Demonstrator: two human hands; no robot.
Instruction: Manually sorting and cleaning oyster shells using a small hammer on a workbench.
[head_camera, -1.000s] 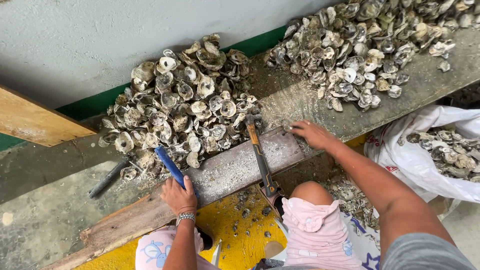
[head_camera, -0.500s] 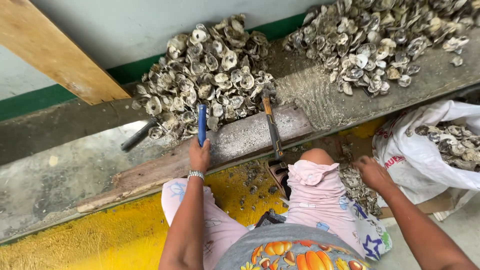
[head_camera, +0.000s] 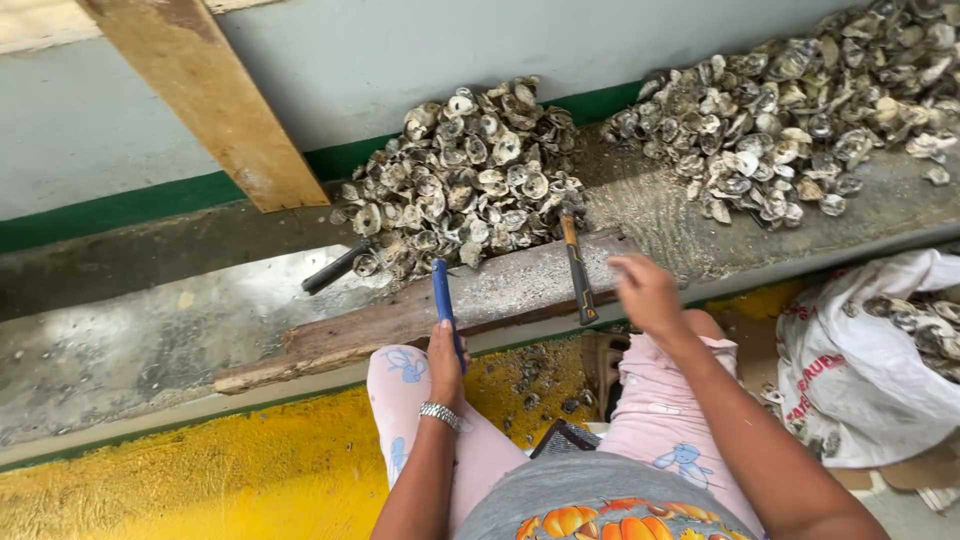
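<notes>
Since half a second ago the right hand (head_camera: 648, 292) has risen from the white sack (head_camera: 870, 380) at lower right to frame centre, blurred, fingers loosely spread, just beside the orange-handled hammer (head_camera: 578, 270) on the plank (head_camera: 420, 315). The left hand (head_camera: 447, 362) remains clenched on the blue-handled tool (head_camera: 443, 300), pointed at the shell pile (head_camera: 465, 180).

Two oyster shell heaps: one (head_camera: 465, 180) at 12 o'clock, one (head_camera: 790, 120) at 2 o'clock. One white sack (head_camera: 870, 370) at 4 o'clock. Two wooden planks (head_camera: 210, 100) (head_camera: 400, 315).
</notes>
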